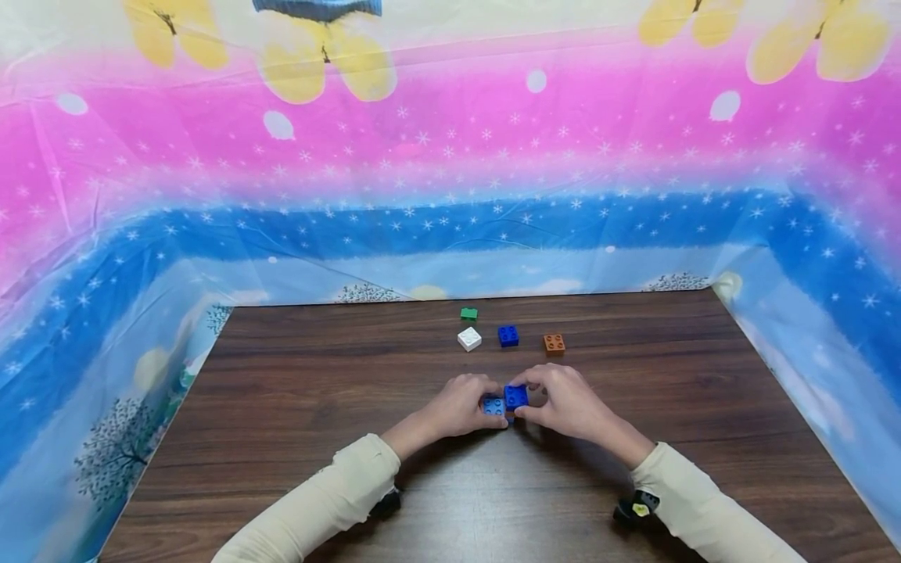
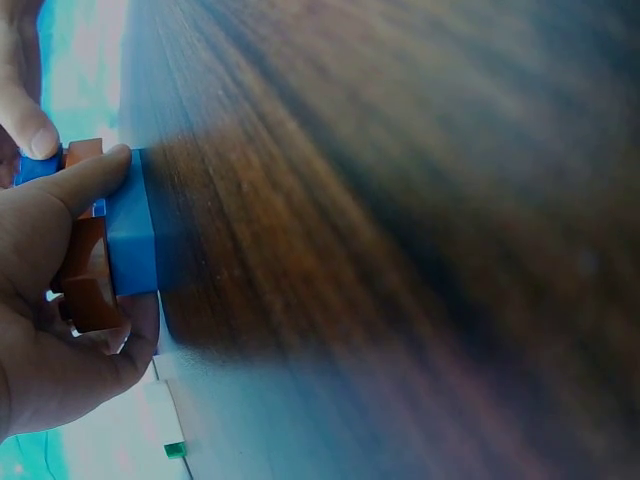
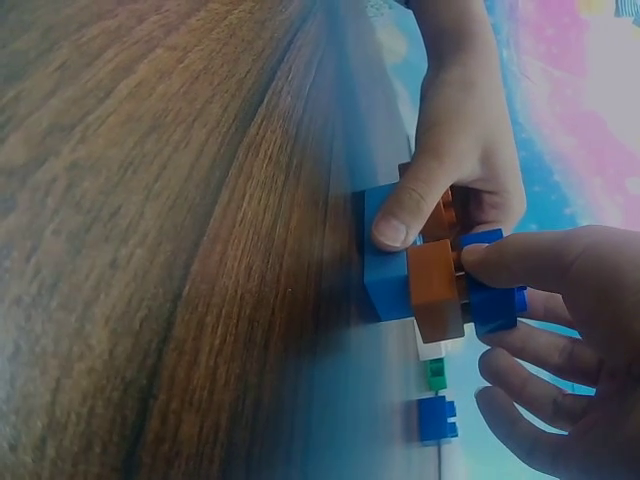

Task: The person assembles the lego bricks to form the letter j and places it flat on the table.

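Head and wrist views show the left hand (image 1: 461, 407) gripping a light-blue brick (image 3: 387, 278) between thumb and fingers at mid-table (image 1: 281, 383), orange bricks (image 3: 435, 292) mounted on it, while the right hand (image 1: 566, 400) pinches a dark-blue brick (image 1: 516, 396) right at one orange brick's studs.

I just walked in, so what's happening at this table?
Someone's left hand holds a light blue brick topped with orange bricks, while the right hand pinches a dark blue brick over one of them. I can't tell whether it's fully seated. Beyond the hands, a white brick, a green brick, a second blue brick and a loose orange brick lie on the wooden table.
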`<state>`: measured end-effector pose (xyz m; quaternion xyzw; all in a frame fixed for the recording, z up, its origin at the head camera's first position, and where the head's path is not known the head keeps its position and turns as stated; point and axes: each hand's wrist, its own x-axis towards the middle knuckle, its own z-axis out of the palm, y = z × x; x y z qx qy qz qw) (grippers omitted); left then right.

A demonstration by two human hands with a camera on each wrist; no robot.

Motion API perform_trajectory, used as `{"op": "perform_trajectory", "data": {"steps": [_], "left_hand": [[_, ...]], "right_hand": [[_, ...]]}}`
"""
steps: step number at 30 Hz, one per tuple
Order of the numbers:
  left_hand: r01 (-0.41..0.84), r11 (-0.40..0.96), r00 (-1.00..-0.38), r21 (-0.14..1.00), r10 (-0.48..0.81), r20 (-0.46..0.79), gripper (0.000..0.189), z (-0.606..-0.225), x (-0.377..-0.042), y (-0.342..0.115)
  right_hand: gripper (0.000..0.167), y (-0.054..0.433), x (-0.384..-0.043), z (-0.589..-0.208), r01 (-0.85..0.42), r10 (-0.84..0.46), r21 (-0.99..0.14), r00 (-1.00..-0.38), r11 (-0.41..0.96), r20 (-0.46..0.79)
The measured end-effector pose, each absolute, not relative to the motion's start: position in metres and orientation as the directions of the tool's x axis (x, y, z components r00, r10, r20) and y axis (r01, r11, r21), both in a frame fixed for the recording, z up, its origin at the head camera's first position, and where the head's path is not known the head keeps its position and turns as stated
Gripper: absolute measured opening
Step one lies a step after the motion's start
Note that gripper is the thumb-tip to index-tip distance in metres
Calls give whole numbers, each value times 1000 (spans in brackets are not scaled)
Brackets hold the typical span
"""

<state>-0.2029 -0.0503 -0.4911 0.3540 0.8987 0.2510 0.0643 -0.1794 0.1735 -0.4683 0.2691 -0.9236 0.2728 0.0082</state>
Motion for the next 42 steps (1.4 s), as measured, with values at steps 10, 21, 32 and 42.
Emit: {"op": "perform_trajectory", "data": {"steps": [10,21,32,42], "left_hand": [[601,620,-741,505,668,62,37,-491,-203,-50],[607,623,-741,494,669,66,38,-490,-203,-50],[600,624,-744,501,665,61,38,-491,-203,-49],[603,623,-742,498,667,65,39,-492,-204,-49]], "right_hand": [[29,174,-182,-466,-497,-506,-529,-851,687,142],[28,174,-185,-464,-509,-521,-528,-842,680,139],[28,175,-184,-462,-497,-516,-525,-847,691,124],[27,175,-186,-460,-497,-534,-566,-838,658,114]]}}
